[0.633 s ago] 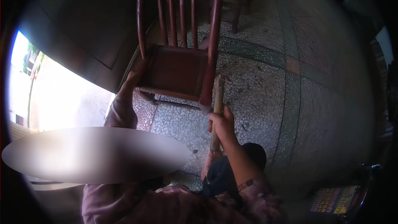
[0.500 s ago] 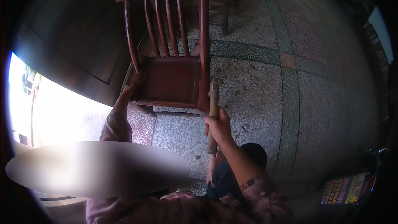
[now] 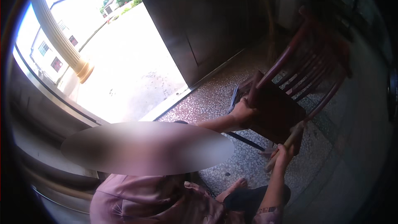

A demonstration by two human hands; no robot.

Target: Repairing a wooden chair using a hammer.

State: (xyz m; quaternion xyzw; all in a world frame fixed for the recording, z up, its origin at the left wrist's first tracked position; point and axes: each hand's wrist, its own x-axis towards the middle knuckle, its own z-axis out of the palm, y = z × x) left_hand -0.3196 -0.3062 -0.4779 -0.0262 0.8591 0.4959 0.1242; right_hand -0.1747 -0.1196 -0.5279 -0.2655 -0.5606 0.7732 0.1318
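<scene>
A dark red wooden chair (image 3: 282, 108) with a slatted back stands in front of me, right of the middle. At the left side of its seat, my left hand (image 3: 243, 113) is closed round the edge, its fingers partly hidden. My right hand (image 3: 283, 154) grips the wooden handle of a hammer (image 3: 293, 136). The hammer slants up to the right, its head end close to the seat's right front corner. I cannot tell whether the head touches the chair.
Speckled stone flooring (image 3: 199, 103) lies under the chair. A dark door panel (image 3: 186, 20) rises behind it. To the left, a doorway gives onto a bright yard with a fluted column (image 3: 62, 37). My bare foot (image 3: 236, 186) is on the floor below the chair.
The view has swung left, so the chair and both hands now appear farther right and tilted. The doorway shows more fully. Both hands keep their holds on the chair and the hammer.
</scene>
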